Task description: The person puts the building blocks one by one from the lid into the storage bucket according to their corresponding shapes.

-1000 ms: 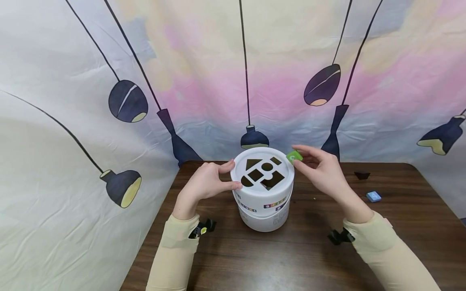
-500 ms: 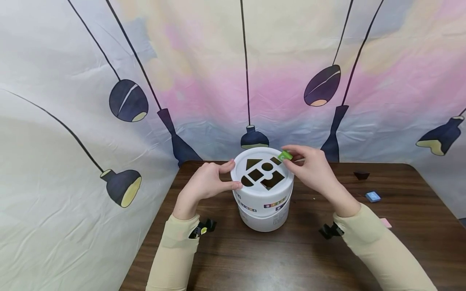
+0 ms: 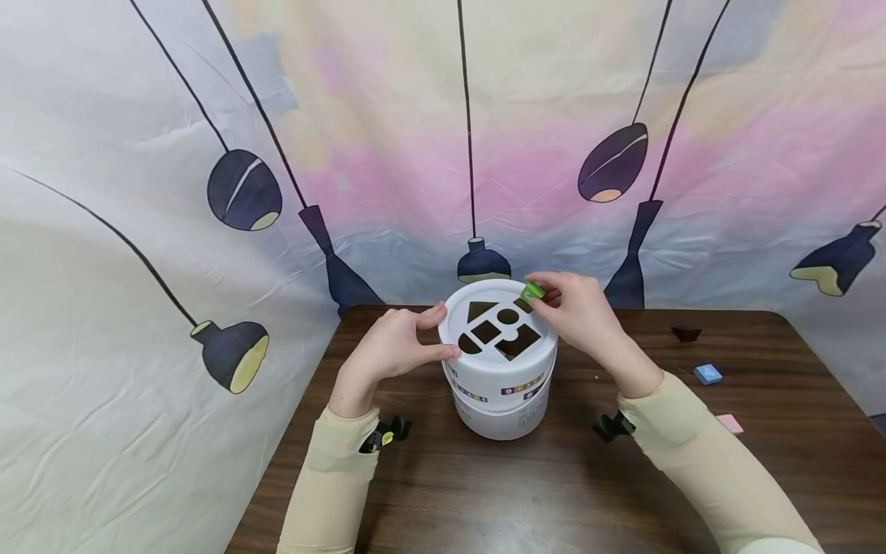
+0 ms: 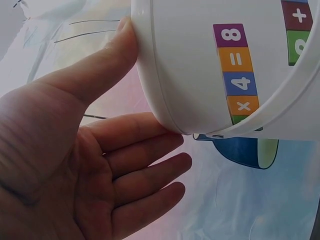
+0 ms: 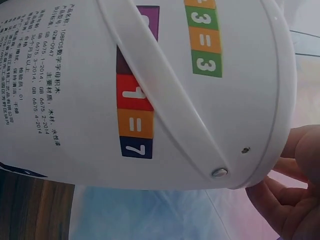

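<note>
A white bucket [image 3: 503, 423] stands upright on the table, its lid [image 3: 457, 317] cut with several shaped holes. My left hand [image 3: 392, 350] touches the left side of the lid's rim with thumb and forefinger. In the left wrist view the other fingers of this left hand [image 4: 135, 170] extend loosely below the bucket [image 4: 180, 75]. Between thumb and fingertips my right hand [image 3: 580, 309] pinches a small green block [image 3: 531, 292] over the lid's far right, beside the small rectangular hole. The block is hidden in the right wrist view, where the right hand [image 5: 295, 185] shows behind the rim.
On the brown table [image 3: 484, 500], to the right, lie a dark triangular piece [image 3: 686, 334], a blue square block [image 3: 708, 374] and a pink block [image 3: 730, 423], partly covered by the right sleeve. A cloth backdrop [image 3: 388, 115] with painted lamps hangs behind the table.
My right hand has carried the green block leftward from the lid's right edge to the small rectangular hole. The pink block has come into view. My left hand has stayed put.
</note>
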Tool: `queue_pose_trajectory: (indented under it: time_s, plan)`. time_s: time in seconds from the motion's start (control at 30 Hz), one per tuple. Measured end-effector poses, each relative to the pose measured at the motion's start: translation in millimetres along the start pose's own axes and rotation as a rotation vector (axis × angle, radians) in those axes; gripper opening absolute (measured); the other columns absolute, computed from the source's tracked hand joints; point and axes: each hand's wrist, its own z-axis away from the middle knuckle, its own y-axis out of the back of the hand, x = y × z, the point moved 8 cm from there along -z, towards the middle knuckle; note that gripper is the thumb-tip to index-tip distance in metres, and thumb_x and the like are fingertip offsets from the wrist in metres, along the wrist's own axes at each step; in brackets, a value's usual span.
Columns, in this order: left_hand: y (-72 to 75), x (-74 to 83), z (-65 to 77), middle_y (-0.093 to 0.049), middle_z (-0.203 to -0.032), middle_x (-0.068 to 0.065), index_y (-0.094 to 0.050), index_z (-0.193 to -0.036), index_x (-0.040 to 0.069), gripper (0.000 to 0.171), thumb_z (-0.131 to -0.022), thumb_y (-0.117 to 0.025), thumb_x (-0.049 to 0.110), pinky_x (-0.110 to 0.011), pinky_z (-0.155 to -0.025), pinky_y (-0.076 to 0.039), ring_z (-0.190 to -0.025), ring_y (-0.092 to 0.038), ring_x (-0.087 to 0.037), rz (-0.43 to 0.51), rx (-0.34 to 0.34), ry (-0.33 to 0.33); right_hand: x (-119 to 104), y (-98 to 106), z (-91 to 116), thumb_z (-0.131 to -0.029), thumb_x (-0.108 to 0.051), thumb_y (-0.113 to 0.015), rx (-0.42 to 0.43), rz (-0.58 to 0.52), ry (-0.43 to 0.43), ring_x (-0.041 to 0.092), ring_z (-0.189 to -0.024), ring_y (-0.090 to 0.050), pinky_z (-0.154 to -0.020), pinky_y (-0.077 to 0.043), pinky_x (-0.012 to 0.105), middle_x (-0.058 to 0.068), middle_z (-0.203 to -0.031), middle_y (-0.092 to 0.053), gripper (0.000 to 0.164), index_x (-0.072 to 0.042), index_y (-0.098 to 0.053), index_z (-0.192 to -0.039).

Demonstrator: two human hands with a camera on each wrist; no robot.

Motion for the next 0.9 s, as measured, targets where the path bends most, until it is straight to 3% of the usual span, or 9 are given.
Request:
queue_pose_trajectory:
  time_s: [0.2,0.9]
  plan:
    - [-0.6,-0.1,-0.1,-0.052,-0.158,0.002,-0.054,-0.156,0.021,0.083,-0.088,-0.085,0.057,-0.039,-0.099,-0.053,-0.145,-0.051,-0.024,-0.003,-0.004,0.006,-0.3,-3.3,-2.1,-0.099,-0.011,-0.075,-0.032,0.016,-0.024,0.024,-0.091,-0.076,-0.08,-0.064,0.046,0.011,-0.108,-0.079,0.032,-0.006,-0.076,-0.131]
    - [-3.3,-0.8,-0.2,-0.051,-0.159,0.003,-0.054,-0.156,0.021,0.083,-0.088,-0.085,0.057,-0.043,-0.109,-0.051,-0.15,-0.046,-0.024,0.021,-0.009,0.019,1.7,-7.1,-5.8,-0.097,-0.012,-0.076,-0.083,0.066,-0.042,0.024,-0.094,-0.073,-0.083,-0.062,0.045,0.011,-0.108,-0.077,0.035,-0.007,-0.076,-0.132]
